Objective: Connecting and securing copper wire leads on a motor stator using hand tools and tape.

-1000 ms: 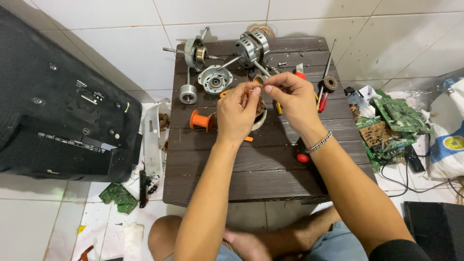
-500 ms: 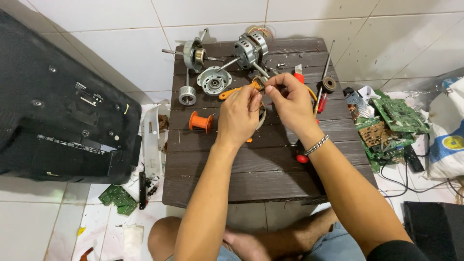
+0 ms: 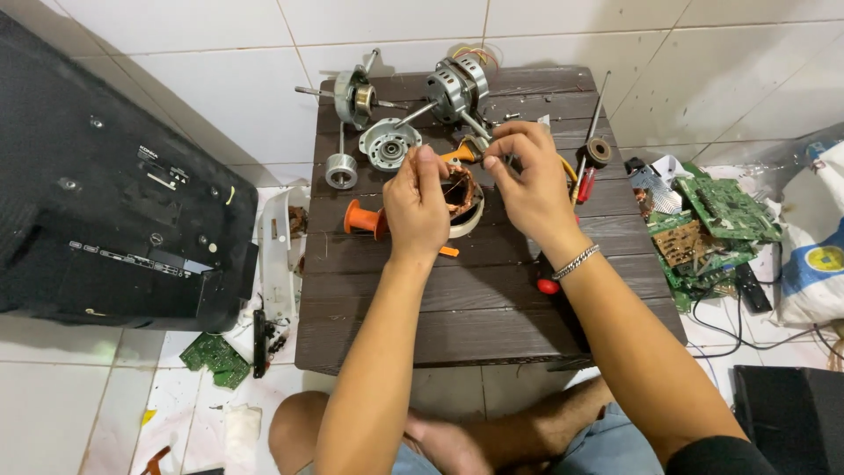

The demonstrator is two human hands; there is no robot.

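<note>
My left hand (image 3: 415, 207) and my right hand (image 3: 527, 180) hover over a round motor stator with copper winding (image 3: 463, 195) that lies on the dark wooden table (image 3: 475, 308). Both hands have thumb and fingers pinched. They seem to hold a thin copper wire coming off the winding, too fine to see clearly. The fingertips are a short gap apart above the stator. An orange spool (image 3: 362, 218) lies just left of my left hand. A metal bracelet (image 3: 576, 261) is on my right wrist.
Motor parts sit at the table's far side: a rotor with shaft (image 3: 340, 167), an end cap (image 3: 389, 144), two housings (image 3: 355, 93) (image 3: 457, 85). Screwdrivers (image 3: 586, 176) lie to the right. Green circuit boards (image 3: 703, 220) are on the floor at right, a black TV back (image 3: 114, 220) at left.
My fingertips, which were pinched together over the stator, have drawn apart sideways. Both hands stay above the stator. Nothing on the table has moved.
</note>
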